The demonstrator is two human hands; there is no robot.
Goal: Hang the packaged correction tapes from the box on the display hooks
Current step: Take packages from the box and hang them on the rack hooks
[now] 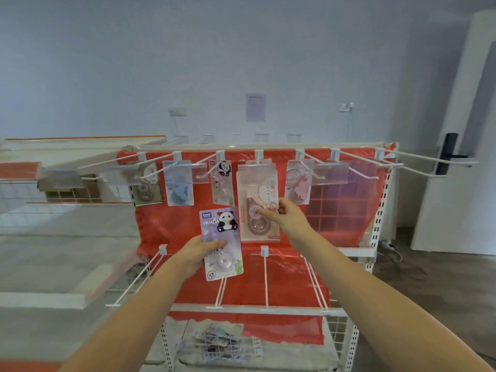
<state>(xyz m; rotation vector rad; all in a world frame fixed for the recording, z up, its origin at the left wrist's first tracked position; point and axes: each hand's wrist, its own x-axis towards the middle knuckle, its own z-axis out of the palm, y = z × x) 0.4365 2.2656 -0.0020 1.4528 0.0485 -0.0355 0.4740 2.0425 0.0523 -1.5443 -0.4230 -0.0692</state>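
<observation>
- While the purple panda package (221,242) is gripped at its left edge by the left hand (197,252), the thumb is laid across its front and the fingers are hidden behind the card.
- A pink correction tape package (259,202), hung from a top-row hook (258,157), is pinched at its right side by the curled fingers (271,214) of the right hand (285,218).
- Four more packages are seen on neighbouring hooks along the red-backed display rack (349,210).
- Below, loose packages are seen in a box (214,342) on the bottom shelf.
</observation>
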